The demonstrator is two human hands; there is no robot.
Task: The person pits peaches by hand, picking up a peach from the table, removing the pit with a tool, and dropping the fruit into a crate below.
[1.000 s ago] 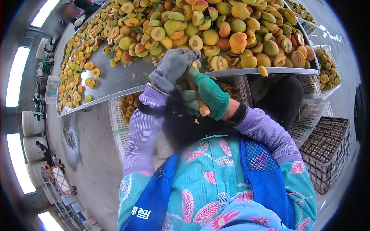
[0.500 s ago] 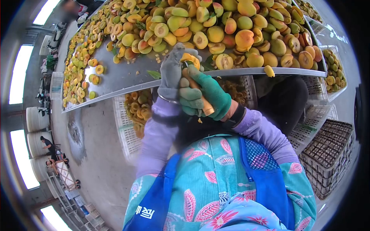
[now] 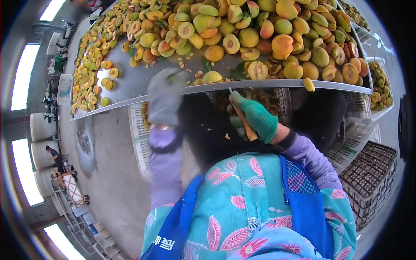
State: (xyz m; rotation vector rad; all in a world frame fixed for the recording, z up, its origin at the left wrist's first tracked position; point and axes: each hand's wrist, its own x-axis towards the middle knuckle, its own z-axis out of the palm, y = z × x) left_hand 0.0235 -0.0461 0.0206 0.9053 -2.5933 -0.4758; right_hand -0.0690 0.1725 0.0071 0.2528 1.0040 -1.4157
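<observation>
My right hand (image 3: pixel 260 119), in a green glove, is closed around the wooden handle of a small knife (image 3: pixel 245 119). Its short metal tip points up toward the table edge. On the other side, my left hand (image 3: pixel 164 97) in a grey glove is smeared by motion at the table's front edge, its fingers blurred near a green leaf. Halved and whole yellow peaches (image 3: pixel 249 38) are heaped on the metal table (image 3: pixel 130 80) beyond both hands. A single yellow peach piece (image 3: pixel 212 77) rests at the edge between my hands.
Below the table stand white plastic crates (image 3: pixel 139 143), one with peelings inside. A piece of peach (image 3: pixel 308 84) sits on the table rim. Dark stacked crates (image 3: pixel 368 173) are at the right, beside another crate of fruit (image 3: pixel 379 84). A person (image 3: pixel 54 157) with a cart is far left.
My hands have come apart: the left has swung left and no longer holds the peach against the blade. The right has moved right, still gripping the knife. A peach piece now shows at the edge.
</observation>
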